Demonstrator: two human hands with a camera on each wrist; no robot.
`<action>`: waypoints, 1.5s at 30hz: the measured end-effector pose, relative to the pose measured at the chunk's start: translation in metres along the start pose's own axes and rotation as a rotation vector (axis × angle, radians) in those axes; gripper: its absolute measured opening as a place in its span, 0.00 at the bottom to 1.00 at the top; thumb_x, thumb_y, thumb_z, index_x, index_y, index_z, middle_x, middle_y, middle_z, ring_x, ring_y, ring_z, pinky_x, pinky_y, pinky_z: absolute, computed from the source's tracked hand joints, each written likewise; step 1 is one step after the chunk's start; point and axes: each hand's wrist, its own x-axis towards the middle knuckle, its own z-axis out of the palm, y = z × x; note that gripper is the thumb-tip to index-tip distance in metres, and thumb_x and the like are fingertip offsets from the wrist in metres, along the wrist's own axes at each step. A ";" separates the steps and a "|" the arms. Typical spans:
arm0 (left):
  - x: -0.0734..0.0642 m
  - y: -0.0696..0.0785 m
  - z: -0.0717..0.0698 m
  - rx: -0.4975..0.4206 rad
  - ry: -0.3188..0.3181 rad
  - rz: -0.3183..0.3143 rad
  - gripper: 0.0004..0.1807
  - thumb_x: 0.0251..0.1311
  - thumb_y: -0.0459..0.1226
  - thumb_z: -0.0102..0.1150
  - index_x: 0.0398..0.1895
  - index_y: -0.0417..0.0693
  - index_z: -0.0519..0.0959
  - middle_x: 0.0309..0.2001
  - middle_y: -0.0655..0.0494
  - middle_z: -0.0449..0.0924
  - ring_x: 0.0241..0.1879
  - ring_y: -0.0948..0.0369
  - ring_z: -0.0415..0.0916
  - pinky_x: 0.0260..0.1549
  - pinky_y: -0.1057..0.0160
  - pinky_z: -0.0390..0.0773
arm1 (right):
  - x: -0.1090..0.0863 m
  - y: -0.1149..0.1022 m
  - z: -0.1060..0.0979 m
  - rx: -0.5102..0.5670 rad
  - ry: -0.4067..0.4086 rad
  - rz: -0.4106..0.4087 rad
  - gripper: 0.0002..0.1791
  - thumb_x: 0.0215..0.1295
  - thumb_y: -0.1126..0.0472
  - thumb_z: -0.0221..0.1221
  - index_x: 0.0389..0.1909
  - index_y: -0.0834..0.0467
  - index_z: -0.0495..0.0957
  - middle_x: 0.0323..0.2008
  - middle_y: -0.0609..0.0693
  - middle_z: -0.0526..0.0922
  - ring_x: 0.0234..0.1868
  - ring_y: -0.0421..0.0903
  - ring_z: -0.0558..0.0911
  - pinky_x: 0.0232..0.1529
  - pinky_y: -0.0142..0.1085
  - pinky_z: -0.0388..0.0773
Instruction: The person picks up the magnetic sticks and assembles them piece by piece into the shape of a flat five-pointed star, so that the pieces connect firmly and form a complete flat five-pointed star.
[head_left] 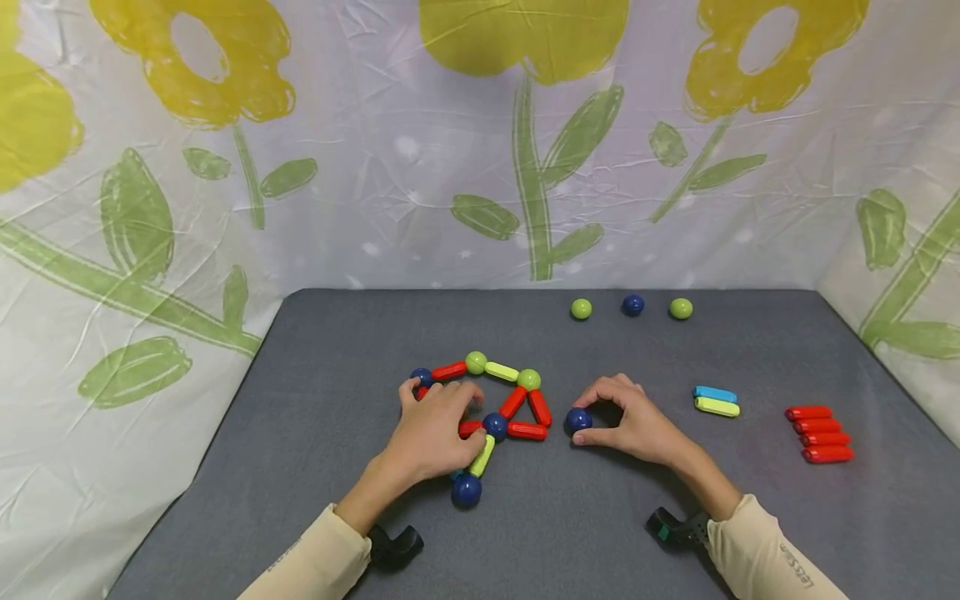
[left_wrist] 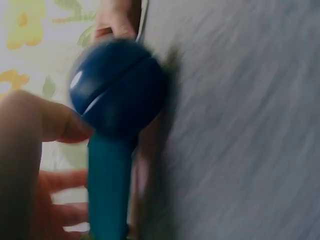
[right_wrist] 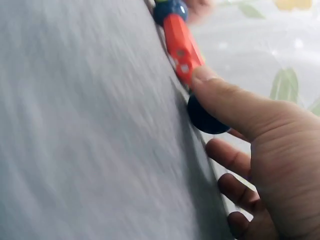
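In the head view, a flat shape of coloured rods and balls lies on the grey table. Its parts include a central blue ball (head_left: 495, 427), a green ball (head_left: 528, 380), a red rod (head_left: 527, 431) and a front blue ball (head_left: 467, 491). My left hand (head_left: 438, 423) lies over its left side with bent, spread fingers, a fingertip at the far-left blue ball (head_left: 422, 377). A teal rod (left_wrist: 109, 185) joins the front ball near the left thumb. Between right thumb and fingers, my right hand (head_left: 633, 421) pinches a loose blue ball (head_left: 578, 420), right of two red rod ends.
At the back are a green ball (head_left: 581, 309), a blue ball (head_left: 633, 305) and another green ball (head_left: 681, 308). Rightward lie a blue rod (head_left: 715, 393), a yellow-green rod (head_left: 717, 407) and several red rods (head_left: 827, 454). A flowered cloth (head_left: 360, 208) surrounds the table.
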 end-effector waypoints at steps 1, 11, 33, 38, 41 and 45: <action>0.000 0.002 0.001 0.004 0.011 0.022 0.21 0.60 0.52 0.61 0.56 0.59 0.78 0.44 0.62 0.81 0.46 0.60 0.74 0.66 0.30 0.44 | 0.000 -0.002 0.003 0.017 -0.012 -0.015 0.21 0.47 0.54 0.80 0.42 0.43 0.83 0.45 0.41 0.86 0.46 0.44 0.73 0.50 0.43 0.57; -0.003 0.013 0.011 0.102 0.007 0.170 0.25 0.65 0.52 0.64 0.65 0.71 0.77 0.40 0.61 0.76 0.42 0.61 0.72 0.64 0.31 0.55 | -0.001 -0.015 0.021 0.077 -0.038 -0.054 0.21 0.48 0.53 0.79 0.43 0.44 0.83 0.48 0.44 0.85 0.46 0.46 0.71 0.49 0.42 0.54; -0.005 0.012 0.013 -0.022 -0.023 0.178 0.08 0.64 0.51 0.67 0.43 0.67 0.80 0.37 0.65 0.75 0.41 0.62 0.71 0.57 0.39 0.59 | -0.003 -0.030 0.041 0.050 -0.036 -0.126 0.25 0.45 0.53 0.81 0.44 0.43 0.81 0.45 0.37 0.84 0.45 0.41 0.73 0.49 0.40 0.60; -0.005 0.014 0.011 -0.030 -0.028 0.174 0.08 0.63 0.51 0.67 0.43 0.68 0.80 0.38 0.65 0.75 0.42 0.62 0.71 0.58 0.38 0.59 | -0.003 -0.030 0.039 0.077 -0.038 -0.085 0.21 0.53 0.52 0.77 0.47 0.45 0.81 0.46 0.39 0.84 0.46 0.42 0.74 0.50 0.40 0.63; -0.005 0.013 0.011 -0.035 -0.029 0.183 0.08 0.63 0.50 0.67 0.43 0.68 0.80 0.38 0.66 0.75 0.42 0.62 0.71 0.58 0.38 0.59 | -0.002 -0.028 0.038 0.132 -0.013 -0.053 0.17 0.63 0.56 0.70 0.52 0.49 0.82 0.48 0.45 0.85 0.47 0.45 0.76 0.50 0.39 0.69; -0.004 0.009 0.010 -0.047 -0.066 0.209 0.11 0.60 0.47 0.70 0.45 0.68 0.81 0.39 0.66 0.75 0.42 0.62 0.69 0.59 0.37 0.58 | 0.001 -0.025 0.037 0.152 -0.001 -0.076 0.18 0.69 0.63 0.64 0.59 0.53 0.81 0.51 0.51 0.83 0.49 0.49 0.76 0.49 0.39 0.73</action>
